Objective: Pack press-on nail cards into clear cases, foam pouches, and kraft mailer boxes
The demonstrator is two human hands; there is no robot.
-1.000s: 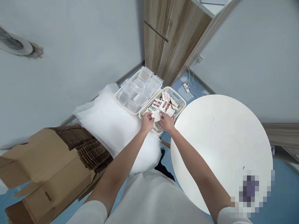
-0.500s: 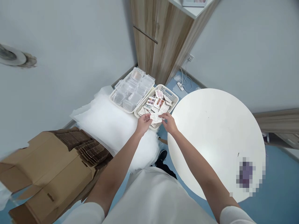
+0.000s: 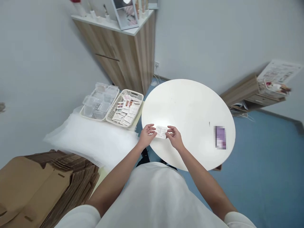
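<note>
A small white printed card (image 3: 161, 132) is stretched between my two hands, over the near left edge of the round white table (image 3: 190, 104). My left hand (image 3: 147, 136) pinches its left edge between thumb and fingers. At the opposite edge, my right hand (image 3: 174, 136) grips it the same way. Lines of dark text face up, too small to read. Left of the table, a white perforated basket (image 3: 111, 117) holds many similar cards, some with rows of reddish-brown or purple shapes.
Beside the basket sits another tray with clear plastic boxes (image 3: 101, 98). White foam sheets (image 3: 95, 139) and flattened cardboard boxes (image 3: 30, 186) are stacked at left. A wooden cabinet (image 3: 128, 60) stands behind. A pixelated purple item (image 3: 220, 137) lies on the table's right side.
My hands have carried the card from above the basket rightward to the table's edge. The camera view has turned right, showing more of the cabinet top and a shelf at right.
</note>
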